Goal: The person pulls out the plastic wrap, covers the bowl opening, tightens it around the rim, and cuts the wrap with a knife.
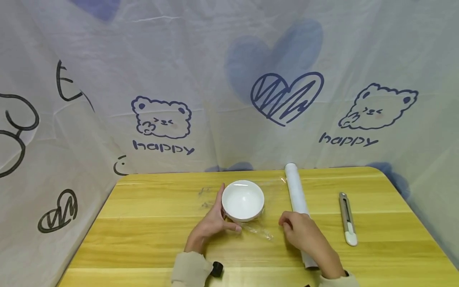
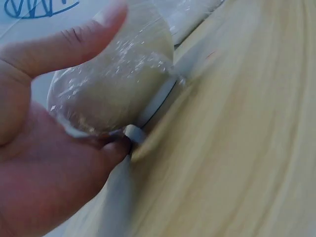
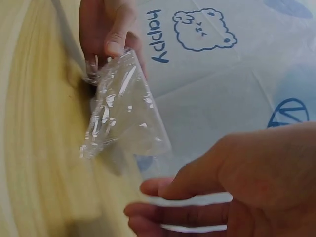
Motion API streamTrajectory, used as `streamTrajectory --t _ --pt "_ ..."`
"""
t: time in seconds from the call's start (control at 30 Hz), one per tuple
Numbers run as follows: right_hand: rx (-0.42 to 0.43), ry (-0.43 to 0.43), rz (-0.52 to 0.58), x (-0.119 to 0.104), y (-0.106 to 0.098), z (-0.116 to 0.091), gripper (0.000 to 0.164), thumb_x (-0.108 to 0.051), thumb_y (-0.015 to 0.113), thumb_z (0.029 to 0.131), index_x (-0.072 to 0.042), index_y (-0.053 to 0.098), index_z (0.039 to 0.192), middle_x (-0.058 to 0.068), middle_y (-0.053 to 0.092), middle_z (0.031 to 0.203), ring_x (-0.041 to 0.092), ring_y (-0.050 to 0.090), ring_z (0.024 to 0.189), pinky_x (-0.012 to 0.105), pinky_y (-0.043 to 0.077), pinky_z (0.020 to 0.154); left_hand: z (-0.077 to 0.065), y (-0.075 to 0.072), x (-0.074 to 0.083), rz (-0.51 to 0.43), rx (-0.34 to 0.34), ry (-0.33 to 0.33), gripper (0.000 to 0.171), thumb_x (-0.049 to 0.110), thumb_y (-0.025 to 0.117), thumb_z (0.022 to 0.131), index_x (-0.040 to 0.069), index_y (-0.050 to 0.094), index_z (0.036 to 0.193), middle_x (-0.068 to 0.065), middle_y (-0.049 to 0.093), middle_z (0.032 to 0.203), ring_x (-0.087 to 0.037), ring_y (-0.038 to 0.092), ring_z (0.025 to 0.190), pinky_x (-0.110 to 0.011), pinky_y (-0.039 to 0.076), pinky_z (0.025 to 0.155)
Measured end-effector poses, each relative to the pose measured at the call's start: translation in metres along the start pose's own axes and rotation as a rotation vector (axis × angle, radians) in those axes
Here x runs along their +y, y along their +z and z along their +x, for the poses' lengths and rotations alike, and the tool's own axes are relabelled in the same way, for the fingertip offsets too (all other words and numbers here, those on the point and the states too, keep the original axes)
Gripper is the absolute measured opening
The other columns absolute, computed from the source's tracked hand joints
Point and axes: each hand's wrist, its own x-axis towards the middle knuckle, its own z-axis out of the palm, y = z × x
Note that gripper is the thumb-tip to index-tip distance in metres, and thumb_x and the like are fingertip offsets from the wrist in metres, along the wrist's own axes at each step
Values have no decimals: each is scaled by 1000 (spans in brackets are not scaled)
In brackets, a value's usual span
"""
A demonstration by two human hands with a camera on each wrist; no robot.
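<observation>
A white bowl (image 1: 243, 200) stands on the table, with clear plastic film (image 3: 111, 106) stretched over it and crumpled along its side. My left hand (image 1: 211, 224) holds the bowl's left side, thumb at the front and fingers along the far left; in the left wrist view its fingertips reach low by the base. To the right, my right hand (image 1: 303, 233) hovers by the roll of film (image 1: 297, 189), overlapping its lower half in the head view. Its fingers are loosely bent with nothing between them, and part of the roll is hidden behind it.
A grey and white utility knife (image 1: 348, 219) lies on the wooden table (image 1: 143, 231), right of the roll. Loose film edges spread around the bowl on both sides. A white cloth (image 1: 215, 79) with blue drawings hangs behind the table and along its sides.
</observation>
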Motion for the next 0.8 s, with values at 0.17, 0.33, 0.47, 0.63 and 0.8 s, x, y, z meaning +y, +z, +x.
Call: streamTrajectory --t 0.17,0.33,0.47,0.63,0.8 --pt "26 21 -10 -2 -6 -4 10 -3 65 97 -8 73 98 3 73 93 17 61 76 39 54 67 0 6 1 99 64 -11 144 -4 95 66 11 -10 164 -26 15 165 -44 24 149 -62 11 122" --pt "45 39 190 1 10 5 23 -6 62 99 4 66 119 13 73 103 25 71 89 40 59 73 0 7 -1 76 79 12 136 -8 90 69 9 -4 164 -25 18 165 -45 25 148 -60 13 121" --pt "18 117 491 6 30 14 54 -4 61 99 11 40 146 29 61 126 38 68 106 42 61 78 1 6 -4 -47 21 25 131 -15 84 72 6 -8 163 -23 12 167 -42 21 150 -50 17 122" --pt "24 221 904 4 45 21 79 0 62 97 8 11 158 37 50 138 34 66 105 34 59 70 2 6 -5 -78 9 12 137 -13 88 69 8 -10 163 -22 13 167 -40 22 151 -47 18 122" --pt "4 322 1136 8 50 25 81 -4 64 98 8 11 158 22 66 116 18 61 89 24 51 62 3 8 -6 -34 47 22 136 -15 89 65 10 -1 164 -22 22 164 -41 29 147 -51 19 122"
